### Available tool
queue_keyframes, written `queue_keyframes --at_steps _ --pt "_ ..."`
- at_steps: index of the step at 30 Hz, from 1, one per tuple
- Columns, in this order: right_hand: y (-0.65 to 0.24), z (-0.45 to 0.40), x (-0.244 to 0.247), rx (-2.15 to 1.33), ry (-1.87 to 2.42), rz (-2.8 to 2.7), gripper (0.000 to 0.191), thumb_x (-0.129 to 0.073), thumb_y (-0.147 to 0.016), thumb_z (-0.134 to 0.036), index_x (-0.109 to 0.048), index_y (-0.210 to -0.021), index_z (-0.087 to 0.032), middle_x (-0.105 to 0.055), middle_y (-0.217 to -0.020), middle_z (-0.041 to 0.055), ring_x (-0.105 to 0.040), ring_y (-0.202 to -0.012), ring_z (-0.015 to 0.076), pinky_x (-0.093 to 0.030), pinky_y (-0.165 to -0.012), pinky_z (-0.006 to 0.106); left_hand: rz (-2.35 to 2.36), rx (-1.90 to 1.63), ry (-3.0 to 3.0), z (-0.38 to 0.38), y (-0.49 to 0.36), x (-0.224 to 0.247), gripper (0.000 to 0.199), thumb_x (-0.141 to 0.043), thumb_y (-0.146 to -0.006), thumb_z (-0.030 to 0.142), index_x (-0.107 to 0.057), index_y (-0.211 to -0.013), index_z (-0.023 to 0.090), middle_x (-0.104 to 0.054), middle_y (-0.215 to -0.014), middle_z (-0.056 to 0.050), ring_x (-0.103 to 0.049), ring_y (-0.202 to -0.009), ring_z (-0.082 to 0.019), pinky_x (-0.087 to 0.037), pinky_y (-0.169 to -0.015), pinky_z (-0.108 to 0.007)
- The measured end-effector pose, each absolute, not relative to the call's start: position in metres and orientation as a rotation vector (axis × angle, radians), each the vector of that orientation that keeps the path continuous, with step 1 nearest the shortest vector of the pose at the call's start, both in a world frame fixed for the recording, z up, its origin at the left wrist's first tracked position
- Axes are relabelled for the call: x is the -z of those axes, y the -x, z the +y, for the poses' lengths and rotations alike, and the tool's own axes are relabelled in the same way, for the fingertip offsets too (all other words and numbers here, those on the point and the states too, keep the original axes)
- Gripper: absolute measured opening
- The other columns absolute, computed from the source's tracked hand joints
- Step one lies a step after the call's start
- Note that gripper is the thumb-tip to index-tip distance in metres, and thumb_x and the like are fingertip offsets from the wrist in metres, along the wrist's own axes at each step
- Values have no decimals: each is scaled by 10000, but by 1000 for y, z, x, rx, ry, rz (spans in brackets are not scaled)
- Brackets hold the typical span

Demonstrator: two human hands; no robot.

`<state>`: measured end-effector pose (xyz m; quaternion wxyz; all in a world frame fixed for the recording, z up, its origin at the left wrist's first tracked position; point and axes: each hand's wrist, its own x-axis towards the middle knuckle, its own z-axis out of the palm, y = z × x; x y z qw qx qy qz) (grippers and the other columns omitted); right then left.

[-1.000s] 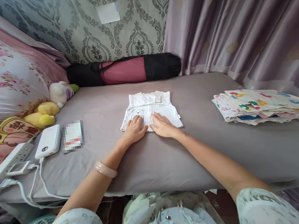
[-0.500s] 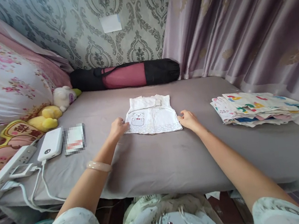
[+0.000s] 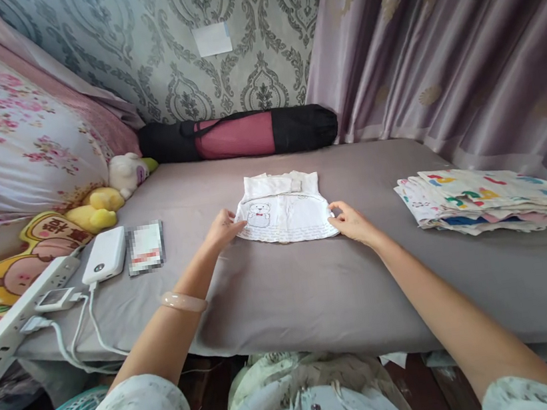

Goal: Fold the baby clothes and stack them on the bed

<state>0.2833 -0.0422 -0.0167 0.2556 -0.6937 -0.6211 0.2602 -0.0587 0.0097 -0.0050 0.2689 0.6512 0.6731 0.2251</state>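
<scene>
A small white shirt (image 3: 287, 213) with a bear drawing and lines of print along its hem lies flat on the grey sheet (image 3: 305, 295). Its sleeves are folded inward across the upper part. My left hand (image 3: 224, 230) pinches the lower left corner of the hem. At the opposite lower corner, my right hand (image 3: 351, 221) grips the cloth between thumb and fingers. A bracelet (image 3: 184, 301) circles my left wrist.
To the right lies a stack of folded cloths (image 3: 489, 197). On the left are a power strip (image 3: 26, 318), a white power bank (image 3: 103, 254), cables, a blurred packet (image 3: 145, 247) and plush toys (image 3: 97, 209). A long black-and-red bag (image 3: 239, 135) rests along the wall.
The view has turned slightly left, so everything sits further right in the picture. The right fingers have closed on the shirt's corner; the shirt's lower edge looks slightly more curved.
</scene>
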Motion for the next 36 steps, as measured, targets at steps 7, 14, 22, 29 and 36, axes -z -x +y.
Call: queue_keyframes --at_steps 7,14,22,29,36 --pt "-296 -53 13 -708 1610 -2060 409 -372 -857 -152 -683 -1117 -205 -676 -987 45 -618 -863 166 -466 -809 277 1336 -542 -1889 0 85 0 506 -522 -737 299 -594 -1232 224 -585 -849 2 -538 -747 -143 -446 -704 -257" --pt "-301 -48 16 -294 1426 -2301 311 -474 -851 -134 -663 -1083 -222 -630 -1053 72 -536 -1009 214 -436 -898 323 1299 -548 -2342 17 95 21 446 -468 -727 166 -630 -1141 206 -587 -1024 -64 -521 -990 -204 -432 -935 -327" --pt "-297 -19 32 -102 1190 -2298 221 -502 -894 -170 -654 -1045 -223 -665 -1124 71 -588 -1039 219 -414 -960 389 1261 -756 -2479 36 77 20 167 -548 -842 349 -633 -906 219 -635 -1132 -61 -553 -1029 -236 -427 -899 -382" --pt "-286 15 30 -267 1244 -1996 300 -424 -936 -229 -647 -1137 -223 -707 -1050 65 -654 -957 194 -478 -833 290 1298 -1070 -2096 60 54 23 295 -445 -921 442 -590 -1030 208 -617 -826 5 -523 -699 -128 -396 -586 -215" --pt "-272 51 27 -100 1403 -1797 335 -395 -922 -215 -626 -1164 -205 -683 -1103 90 -629 -999 214 -463 -845 291 1415 -1336 -1970 98 26 28 283 -435 -931 403 -590 -1060 204 -582 -775 6 -506 -670 -128 -417 -633 -226"
